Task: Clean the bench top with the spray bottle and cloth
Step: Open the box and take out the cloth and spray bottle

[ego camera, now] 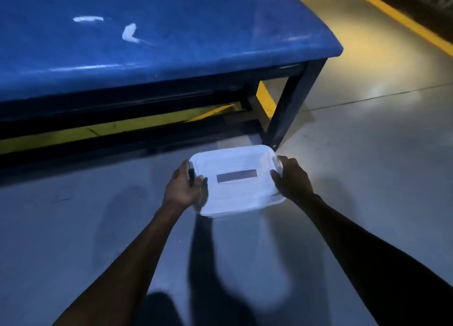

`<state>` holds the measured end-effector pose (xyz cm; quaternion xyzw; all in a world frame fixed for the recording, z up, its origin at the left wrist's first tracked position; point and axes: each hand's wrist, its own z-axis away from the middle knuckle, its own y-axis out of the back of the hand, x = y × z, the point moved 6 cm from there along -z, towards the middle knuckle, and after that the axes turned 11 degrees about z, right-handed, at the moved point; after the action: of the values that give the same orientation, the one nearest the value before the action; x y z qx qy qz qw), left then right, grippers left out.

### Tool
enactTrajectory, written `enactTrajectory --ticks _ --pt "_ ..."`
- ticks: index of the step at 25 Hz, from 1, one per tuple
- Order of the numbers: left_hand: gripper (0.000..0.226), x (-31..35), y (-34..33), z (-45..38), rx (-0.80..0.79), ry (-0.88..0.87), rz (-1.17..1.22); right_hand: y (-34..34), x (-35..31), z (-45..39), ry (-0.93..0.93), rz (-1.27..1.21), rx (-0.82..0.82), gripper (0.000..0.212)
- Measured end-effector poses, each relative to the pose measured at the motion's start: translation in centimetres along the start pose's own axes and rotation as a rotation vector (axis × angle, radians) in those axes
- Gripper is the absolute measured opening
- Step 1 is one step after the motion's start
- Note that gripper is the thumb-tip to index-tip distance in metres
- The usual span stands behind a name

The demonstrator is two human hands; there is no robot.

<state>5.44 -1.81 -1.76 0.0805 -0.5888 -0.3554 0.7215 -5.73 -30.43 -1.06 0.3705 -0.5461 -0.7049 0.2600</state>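
Beside 1 blue bench: 2 hands grip 1 white lidded box

**Box on the floor in front of the bench's right end**

The bench fills the upper left, its top running off the left edge. Two smears lie on the bench top, left of its middle. The box sits on the floor before the bench, just beside its front right leg. The left hand grips the box's left end, the right hand its right end. A floor stripe runs behind the bench at upper right.
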Motion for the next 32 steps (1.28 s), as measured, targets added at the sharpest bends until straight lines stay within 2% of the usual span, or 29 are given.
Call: enactTrajectory --ticks 4,10,14,19,22,24,25,27,28,29,30,32 --pt "0.058 -3.5 -1.3 -0.7 -0.025 0.142 0.177 -3.0 1.4 -1.2 -0.187 -0.137 -0.059 0.045" --pt "0.056 -5.8 -0.9 -1.3 -0.041 0.197 0.309 -3.0 2.3 -0.6 -0.163 -0.142 -0.010 0.035" --pt "0.029 -7.4 1.2 -1.5 -0.060 0.256 0.314 -4.1 0.0 0.7 -0.168 -0.193 0.003 0.035" --pt "0.026 -6.7 1.7 -0.7 -0.051 0.284 0.465 -5.2 1.5 0.8 -0.223 -0.275 0.045 0.036" --pt "0.029 -7.2 1.6 -0.5 -0.062 0.389 0.530 -6.2 3.0 -0.2 -0.194 -0.319 -0.037 0.039" --pt "0.030 -7.4 0.8 0.0 -0.127 0.434 0.568 -6.9 4.6 -0.4 -0.225 -0.349 -0.120 0.046" --pt "0.029 -7.5 0.0 0.5 -0.169 0.454 0.587 -6.8 5.5 -0.4 -0.250 -0.326 -0.117 0.045" --pt "0.031 -7.4 -1.5 1.5 -0.225 0.481 0.624 -4.9 6.5 -0.6 -0.267 -0.251 0.028 0.036" --pt "0.031 -7.2 -1.9 1.8 -0.233 0.486 0.626 -3.5 6.0 -0.8 -0.185 -0.198 0.138 0.034" --pt "0.031 -7.1 -2.1 1.9 -0.221 0.484 0.629 -2.3 4.6 -1.1 -0.020 -0.134 0.210 0.031" --pt "0.030 -6.7 -2.1 1.9 -0.204 0.484 0.629 -1.8 2.4 -1.1 0.190 -0.062 0.213 0.030" --pt "0.028 -6.5 -2.0 1.8 -0.177 0.484 0.627 -2.4 -2.3 -0.3 0.542 0.052 0.037 0.033"
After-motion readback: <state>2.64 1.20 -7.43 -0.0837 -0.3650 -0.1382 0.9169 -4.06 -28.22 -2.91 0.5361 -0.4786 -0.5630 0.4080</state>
